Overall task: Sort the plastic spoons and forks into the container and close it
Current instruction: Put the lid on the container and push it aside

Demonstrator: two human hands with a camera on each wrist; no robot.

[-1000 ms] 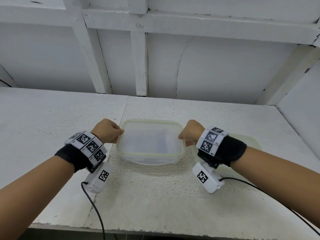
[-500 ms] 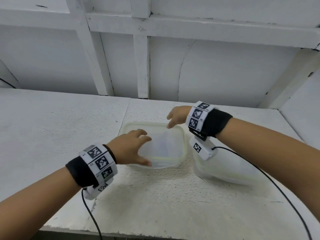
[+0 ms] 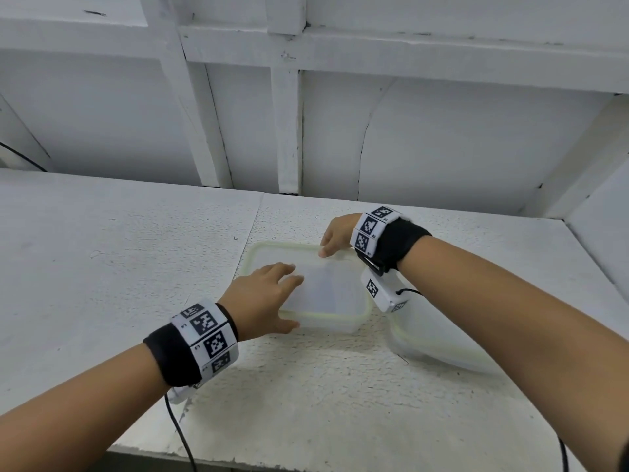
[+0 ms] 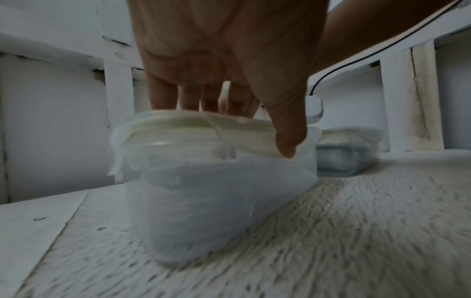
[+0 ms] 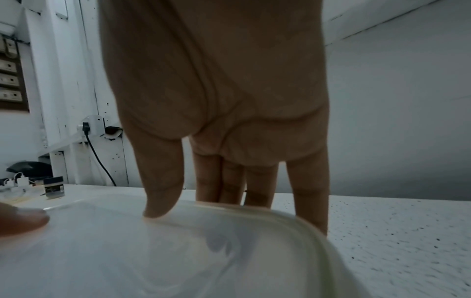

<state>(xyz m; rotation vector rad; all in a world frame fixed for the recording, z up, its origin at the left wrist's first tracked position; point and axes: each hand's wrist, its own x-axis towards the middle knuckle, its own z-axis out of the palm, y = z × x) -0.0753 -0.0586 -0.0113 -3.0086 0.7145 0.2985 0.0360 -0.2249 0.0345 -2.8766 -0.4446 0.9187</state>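
A translucent container (image 3: 343, 327) with a pale green rimmed lid (image 3: 326, 294) stands mid-table. My left hand (image 3: 269, 294) lies on the lid's near-left part, fingers spread and straight, with the thumb over the front edge (image 4: 288, 145). My right hand (image 3: 335, 235) is at the far right corner, where its thumb (image 5: 163, 201) presses the lid (image 5: 153, 252) and its straight fingers reach down behind the rim. In the left wrist view the lid (image 4: 178, 125) sits slightly askew on the box (image 4: 203, 211). Only hazy white shapes show inside, so no spoons or forks can be made out.
A second translucent lidded container (image 3: 439, 345) sits right of the first, under my right forearm. The white framed wall (image 3: 289, 131) rises close behind. The table's front edge (image 3: 306, 461) runs near me. A small dark jar (image 5: 53, 187) and chargers stand far left.
A second ago each hand gripped a side edge of the lid. The left hand then moved onto the lid's top and the right hand to the far right corner. Both have stayed there since.
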